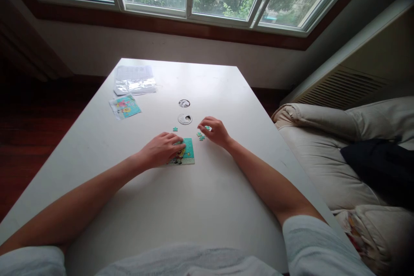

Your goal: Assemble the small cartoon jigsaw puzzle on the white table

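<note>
A small jigsaw puzzle point(189, 151), teal with cartoon figures, lies in front of me on the white table. My left hand point(164, 148) rests over its left part, fingers stretched across the surface and covering that side. Just right of the puzzle are several loose teal jigsaw pieces point(201, 136). Above them is my right hand point(215, 130), fingers curved and apart, with teal pieces showing below and between thumb and fingers. Another single jigsaw piece point(175, 129) lies beyond the puzzle, near my left fingertips.
Two round stickers or discs point(185, 119) lie farther back on the table point(194, 207). At the back left are a clear plastic sleeve point(135, 79) and a colourful picture card point(125, 106). A beige sofa point(310, 155) with a dark cloth stands at right, and windows line the back.
</note>
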Tool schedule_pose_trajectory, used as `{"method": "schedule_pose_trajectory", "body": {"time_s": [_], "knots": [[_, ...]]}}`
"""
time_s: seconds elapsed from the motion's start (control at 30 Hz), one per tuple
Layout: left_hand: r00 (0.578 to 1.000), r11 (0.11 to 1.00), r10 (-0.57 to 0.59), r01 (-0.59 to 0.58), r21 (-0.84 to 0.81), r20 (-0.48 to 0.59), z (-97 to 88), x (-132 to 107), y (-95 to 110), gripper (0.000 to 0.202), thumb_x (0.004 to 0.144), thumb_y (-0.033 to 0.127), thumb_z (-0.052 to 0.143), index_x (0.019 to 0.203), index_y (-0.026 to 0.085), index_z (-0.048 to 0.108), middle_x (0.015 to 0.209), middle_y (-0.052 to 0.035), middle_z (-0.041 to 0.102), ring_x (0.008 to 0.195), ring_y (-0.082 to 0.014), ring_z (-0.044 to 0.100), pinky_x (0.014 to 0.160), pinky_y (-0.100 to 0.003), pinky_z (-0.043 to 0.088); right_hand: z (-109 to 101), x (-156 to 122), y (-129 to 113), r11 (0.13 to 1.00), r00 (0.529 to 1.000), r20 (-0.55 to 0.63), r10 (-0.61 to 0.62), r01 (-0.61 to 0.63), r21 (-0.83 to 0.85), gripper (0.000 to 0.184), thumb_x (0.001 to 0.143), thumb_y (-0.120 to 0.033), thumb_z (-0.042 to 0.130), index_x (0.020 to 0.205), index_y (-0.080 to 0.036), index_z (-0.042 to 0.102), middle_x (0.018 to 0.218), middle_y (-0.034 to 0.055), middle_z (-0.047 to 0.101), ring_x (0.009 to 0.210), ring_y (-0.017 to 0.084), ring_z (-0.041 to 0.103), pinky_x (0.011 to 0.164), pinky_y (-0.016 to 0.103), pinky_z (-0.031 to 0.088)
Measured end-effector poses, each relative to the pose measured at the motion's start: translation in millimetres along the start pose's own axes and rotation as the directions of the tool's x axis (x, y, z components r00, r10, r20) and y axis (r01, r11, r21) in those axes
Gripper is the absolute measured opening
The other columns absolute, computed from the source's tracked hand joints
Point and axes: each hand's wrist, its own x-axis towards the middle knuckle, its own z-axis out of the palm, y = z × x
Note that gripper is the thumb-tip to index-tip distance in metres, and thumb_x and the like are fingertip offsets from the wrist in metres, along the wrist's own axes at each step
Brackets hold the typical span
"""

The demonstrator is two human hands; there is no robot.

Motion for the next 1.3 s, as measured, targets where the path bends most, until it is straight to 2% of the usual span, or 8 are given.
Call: {"method": "schedule_pose_trajectory", "body": {"time_s": [0.1,0.33,0.63,0.73,0.87,1.07,1.17,1.3], "knots": [[1.0,1.0,-0.002,0.002,-0.028,-0.006,-1.6,-2,0,0.029,0.101,0.023,0.046,0.122,0.027,0.064,0.126,-0.0061,0.067,0.117,-0.0228,0.062,0.099,-0.037,0.046,-7,3,16,0.994,0.986,-0.124,0.109,-0.112,-0.014,0.029,0.097,-0.038,0.055,0.08,-0.02,0.071,0.082,0.0043,0.068,0.076,0.017,0.059,0.065,0.029,0.044],[1.0,0.998,-0.005,0.005,-0.06,-0.014,-2.9,-4,-1,0.03,0.103,0.026,0.04,0.12,0.025,0.065,0.129,-0.0054,0.067,0.117,-0.0225,0.063,0.099,-0.037,0.049,-11,2,40,0.981,0.981,-0.079,0.177,-0.183,-0.071,0.023,0.092,-0.033,0.058,0.081,-0.02,0.073,0.083,0.0029,0.069,0.074,0.016,0.059,0.067,0.029,0.044],[0.999,0.997,-0.031,0.03,-0.072,-0.026,-0.8,-3,3,0.026,0.102,0.024,0.045,0.12,0.025,0.064,0.128,-0.0073,0.065,0.121,-0.0238,0.059,0.101,-0.039,0.046,-7,2,36,0.98,0.984,-0.042,0.175,-0.178,-0.083,0.021,0.092,-0.033,0.058,0.082,-0.022,0.073,0.089,0.0058,0.069,0.088,0.02,0.059,0.074,0.032,0.048],[1.0,0.998,-0.019,0.018,-0.054,-0.017,0.4,-4,2,0.03,0.1,0.023,0.047,0.127,0.026,0.061,0.136,-0.0069,0.061,0.13,-0.0253,0.053,0.106,-0.041,0.043,-10,4,33,0.983,0.985,0.019,0.169,-0.167,-0.076,0.018,0.09,-0.031,0.059,0.083,-0.022,0.074,0.088,0.0059,0.068,0.085,0.02,0.059,0.075,0.032,0.047],[1.0,0.998,-0.016,0.015,-0.053,-0.019,5.2,-4,0,0.034,0.101,0.03,0.048,0.133,0.027,0.057,0.144,-0.0079,0.055,0.136,-0.0267,0.047,0.111,-0.043,0.039,-26,5,29,0.991,0.968,0.211,0.132,-0.126,-0.043,0.013,0.085,-0.024,0.061,0.085,-0.02,0.073,0.084,0.0042,0.067,0.077,0.016,0.056,0.075,0.03,0.045],[0.997,0.998,-0.04,0.036,-0.059,-0.07,18.1,0,2,0.046,0.103,0.043,0.045,0.145,0.026,0.048,0.151,-0.0112,0.048,0.14,-0.0292,0.042,0.114,-0.047,0.036,-48,5,23,0.991,0.862,0.492,0.124,-0.137,-0.009,0.02,0.084,-0.026,0.064,0.1,-0.021,0.073,0.078,-0.0001,0.061,0.066,0.012,0.048,0.065,0.025,0.039],[0.994,0.996,-0.05,0.042,-0.073,-0.101,18.0,1,0,0.042,0.103,0.044,0.046,0.139,0.024,0.053,0.146,-0.0122,0.052,0.133,-0.0287,0.047,0.109,-0.046,0.039,-47,4,24,0.994,0.851,0.515,0.101,-0.103,-0.024,0.017,0.085,-0.028,0.064,0.098,-0.021,0.074,0.076,-0.0003,0.058,0.068,0.012,0.047,0.066,0.024,0.037],[0.991,0.992,-0.068,0.054,-0.113,-0.118,14.6,0,-3,0.028,0.104,0.036,0.044,0.115,0.023,0.065,0.121,-0.0089,0.066,0.111,-0.0229,0.06,0.095,-0.039,0.045,-38,2,25,0.993,0.891,0.44,0.115,-0.097,-0.064,0.015,0.087,-0.026,0.063,0.096,-0.02,0.072,0.077,-0.0003,0.055,0.068,0.012,0.045,0.067,0.024,0.036]]}}
